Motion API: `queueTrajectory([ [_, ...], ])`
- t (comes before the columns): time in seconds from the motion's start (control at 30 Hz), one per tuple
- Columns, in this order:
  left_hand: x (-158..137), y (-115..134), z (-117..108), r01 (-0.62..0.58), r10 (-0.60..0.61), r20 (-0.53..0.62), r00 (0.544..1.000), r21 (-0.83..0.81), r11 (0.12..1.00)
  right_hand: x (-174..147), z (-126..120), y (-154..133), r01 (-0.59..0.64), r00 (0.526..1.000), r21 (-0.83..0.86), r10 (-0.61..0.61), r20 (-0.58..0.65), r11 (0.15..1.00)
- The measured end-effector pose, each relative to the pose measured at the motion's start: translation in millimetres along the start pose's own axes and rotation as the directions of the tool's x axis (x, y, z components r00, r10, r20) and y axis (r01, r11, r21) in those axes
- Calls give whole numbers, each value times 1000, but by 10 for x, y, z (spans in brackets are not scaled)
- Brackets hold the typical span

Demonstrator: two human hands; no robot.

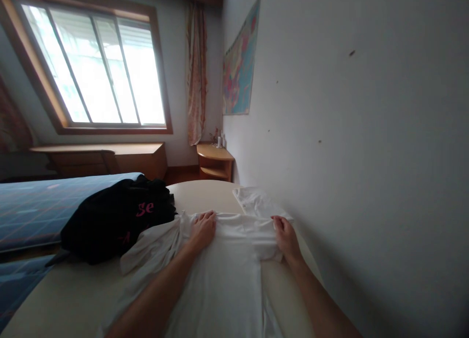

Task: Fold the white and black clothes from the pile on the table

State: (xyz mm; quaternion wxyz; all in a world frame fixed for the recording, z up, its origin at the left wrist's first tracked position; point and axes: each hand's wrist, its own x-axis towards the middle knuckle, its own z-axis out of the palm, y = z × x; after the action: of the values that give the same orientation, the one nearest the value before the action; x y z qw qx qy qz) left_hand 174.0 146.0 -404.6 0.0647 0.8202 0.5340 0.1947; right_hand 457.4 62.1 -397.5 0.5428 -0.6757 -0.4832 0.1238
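A white shirt lies spread over a pale, rounded table, its near part running out of the bottom of the view. My left hand rests on its far edge, fingers stretched over the cloth beside some bunched folds. At the shirt's far right, my right hand pinches the edge of a short sleeve between thumb and fingers. The other sleeve fans out loosely to the left. Just beyond my right hand lies another white piece of cloth, partly hidden by the shirt.
Black clothing with pink letters is heaped at the table's left. The pale table stands against the white wall. Left of it is a bed with a blue checked cover. Farther back are a wooden desk and corner shelf.
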Motion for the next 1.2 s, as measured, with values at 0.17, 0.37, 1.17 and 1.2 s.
queueTrajectory([
  [0.17,-5,-18,-51,14,-13,-64,998,9,1000,-84,75,-7,56,996,-54,-52,72,997],
  [0.37,-110,53,-14,-302,307,76,949,-63,951,-50,99,19,62,998,11,-62,14,998],
  [1.17,-156,104,-4,-291,297,105,949,-67,954,-264,435,-639,250,968,-98,-247,42,963],
  [1.2,-155,115,-6,-287,293,119,949,-60,956,-288,440,-630,284,958,-93,-279,66,954],
])
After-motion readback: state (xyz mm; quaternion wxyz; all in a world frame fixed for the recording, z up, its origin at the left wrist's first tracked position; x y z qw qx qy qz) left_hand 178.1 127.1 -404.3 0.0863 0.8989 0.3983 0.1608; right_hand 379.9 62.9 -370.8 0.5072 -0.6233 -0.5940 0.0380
